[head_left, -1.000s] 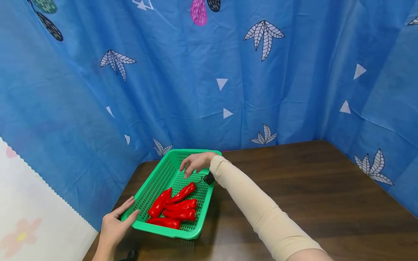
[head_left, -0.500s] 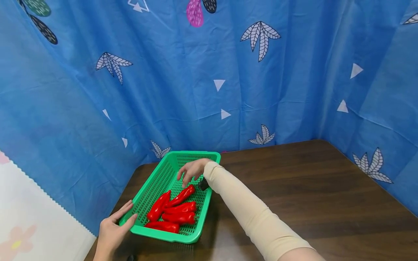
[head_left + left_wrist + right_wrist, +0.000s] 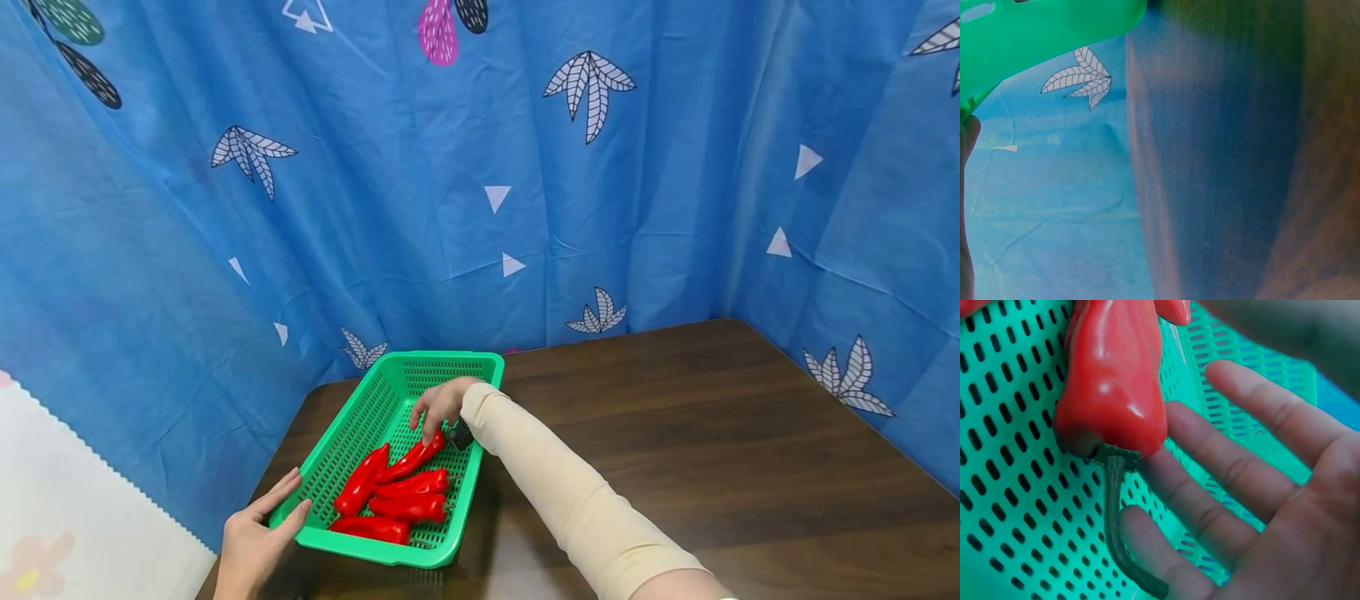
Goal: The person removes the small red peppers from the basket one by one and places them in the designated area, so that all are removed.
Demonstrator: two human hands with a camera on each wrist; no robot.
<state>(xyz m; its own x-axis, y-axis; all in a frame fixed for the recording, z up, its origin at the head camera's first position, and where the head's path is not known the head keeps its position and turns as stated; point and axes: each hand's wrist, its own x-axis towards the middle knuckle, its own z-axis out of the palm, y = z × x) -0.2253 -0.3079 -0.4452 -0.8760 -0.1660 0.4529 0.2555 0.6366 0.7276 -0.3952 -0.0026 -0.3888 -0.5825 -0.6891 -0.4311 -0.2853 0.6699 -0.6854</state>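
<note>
A green perforated plastic basket [image 3: 375, 548] stands at the table's left, with several red peppers [image 3: 408, 508] in its near half. At its near left corner my left hand [image 3: 255, 533] holds the rim between thumb and fingers. The left wrist view shows the basket's underside edge [image 3: 1054, 31] and a sliver of finger [image 3: 969, 134]. My right hand [image 3: 442, 404] reaches down inside the basket, over the farthest pepper [image 3: 412, 461]. Seen from the right wrist, that hand [image 3: 1260, 481] has spread fingers beside a red pepper [image 3: 1113, 381] with a long green stem [image 3: 1113, 512]; some fingertips seem to touch it.
A dark wooden table [image 3: 637, 450] extends to the right of the basket. Blue patterned curtain [image 3: 420, 208] hangs behind and around it. White flowered cloth [image 3: 82, 500] lies at the left. A black wrist device [image 3: 459, 435] sits under my right wrist.
My right hand has lowered toward the farthest pepper. My left hand keeps its place on the basket corner. The head view has shifted slightly.
</note>
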